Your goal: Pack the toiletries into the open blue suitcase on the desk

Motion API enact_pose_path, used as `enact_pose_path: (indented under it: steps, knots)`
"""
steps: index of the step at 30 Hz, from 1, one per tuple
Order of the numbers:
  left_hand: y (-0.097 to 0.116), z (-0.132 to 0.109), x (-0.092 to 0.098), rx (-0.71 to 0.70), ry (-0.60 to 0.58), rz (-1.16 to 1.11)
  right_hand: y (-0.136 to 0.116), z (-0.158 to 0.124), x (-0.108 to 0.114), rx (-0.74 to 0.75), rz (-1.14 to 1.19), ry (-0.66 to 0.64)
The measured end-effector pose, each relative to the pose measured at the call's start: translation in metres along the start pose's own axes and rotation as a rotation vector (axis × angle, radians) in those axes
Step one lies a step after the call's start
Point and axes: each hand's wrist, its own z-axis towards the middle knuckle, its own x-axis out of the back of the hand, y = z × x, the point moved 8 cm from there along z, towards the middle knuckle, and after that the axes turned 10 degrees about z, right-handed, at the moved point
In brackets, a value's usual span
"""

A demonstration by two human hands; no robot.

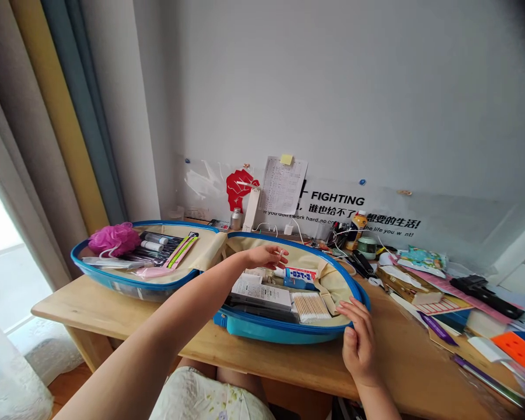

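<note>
A blue-edged suitcase (289,335) lies opened flat on the wooden table. My left hand (265,256) is above its right half, fingers curled, with a small clear or whitish thing at the fingertips that I cannot make out. My right hand (359,338) grips the near right rim, fingers over the edge and thumb outside. Inside the right half are a pack of cotton swabs (311,307), a toothpaste box (301,273), a blue tube (298,284) and white printed boxes (262,293). The left half holds a pink bath puff (114,239), small bottles (152,245) and toothbrush packs (181,251).
Papers, a black tape dispenser-like object (485,296), an orange piece (518,349), a purple pen-like item (437,328) and a jar (367,248) clutter the table's right side. A white lamp-like stand (251,210) is behind the suitcase, near the wall (332,87). Curtains (56,116) hang at left.
</note>
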Motion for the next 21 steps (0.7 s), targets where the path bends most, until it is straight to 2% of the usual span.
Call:
enact_pose_path:
  steps: [12,17,21]
  knots:
    - [0.0040,-0.0069,-0.0024,0.017,-0.020,0.028,-0.0011,0.0001,-0.0008,0.009,-0.009,-0.009]
    - [0.0040,-0.0056,0.0007,0.016,0.026,0.043,-0.0022,0.0008,-0.0009,0.012,-0.016,-0.008]
    - [0.0022,-0.0017,0.0002,0.000,-0.009,-0.007,-0.0029,0.0014,-0.0002,0.011,-0.002,-0.002]
